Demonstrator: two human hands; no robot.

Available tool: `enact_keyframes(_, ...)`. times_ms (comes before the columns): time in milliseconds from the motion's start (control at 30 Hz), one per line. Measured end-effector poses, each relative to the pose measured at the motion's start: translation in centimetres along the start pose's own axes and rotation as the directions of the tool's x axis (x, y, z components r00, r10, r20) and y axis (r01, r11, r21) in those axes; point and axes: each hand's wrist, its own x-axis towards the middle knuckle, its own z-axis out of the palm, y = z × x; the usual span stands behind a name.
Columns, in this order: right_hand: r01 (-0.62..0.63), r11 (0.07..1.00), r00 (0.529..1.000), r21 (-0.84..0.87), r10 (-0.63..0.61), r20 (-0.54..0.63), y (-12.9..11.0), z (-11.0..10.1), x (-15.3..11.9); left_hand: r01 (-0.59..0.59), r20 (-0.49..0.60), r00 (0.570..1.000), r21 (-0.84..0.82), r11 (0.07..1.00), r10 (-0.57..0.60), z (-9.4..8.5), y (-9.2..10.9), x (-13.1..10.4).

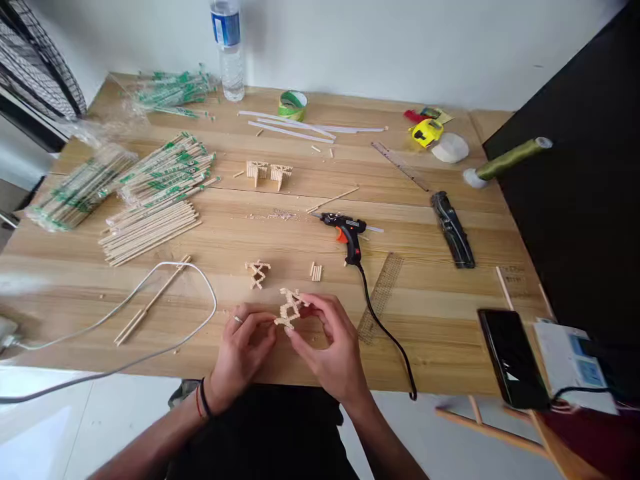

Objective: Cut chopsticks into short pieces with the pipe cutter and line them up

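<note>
Between my two hands is a small lattice piece (290, 308) built from short wooden stick bits, held just over the table's front part. My right hand (333, 343) pinches it with thumb and fingers at its right side. At its lower left corner, the fingertips of my left hand (245, 347) are pressed together against it. A similar lattice piece (258, 274) stands a little beyond my left hand. Beyond the held piece lies a small bundle of short stick pieces (316, 271). A black glue gun (350, 230) with an orange trigger rests farther back.
Wrapped chopsticks (170, 167) and bare sticks (150, 233) lie at left, near a white cable (213, 293). Two small stick structures (269, 172) stand mid-table. A clear ruler (381, 297), box cutter (453, 230), phone (513, 357), tape measure (427, 132) and water bottle (230, 50) surround them.
</note>
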Motion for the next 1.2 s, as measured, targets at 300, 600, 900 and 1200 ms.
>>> enact_keyframes(300,0.059,0.997,0.998,0.048,-0.059,-0.008,0.0,1.0,0.3,0.091,-0.022,0.995,-0.107,0.99,-0.094,0.4,0.2,0.5)
enact_keyframes(600,0.17,0.966,0.977,-0.194,-0.191,-0.099,-0.8,2.0,0.0,0.039,-0.064,0.997,0.021,0.999,-0.037,0.5,0.2,0.2)
enact_keyframes(900,0.276,0.907,0.922,-0.319,-0.343,-0.177,-0.9,2.7,-0.6,-0.022,-0.049,0.999,0.03,0.999,0.023,0.7,1.0,0.0)
enact_keyframes(1200,0.247,0.911,0.896,-0.329,-0.344,-0.28,-0.8,2.9,-1.3,-0.024,-0.034,0.999,-0.014,1.0,0.023,0.8,1.4,0.0)
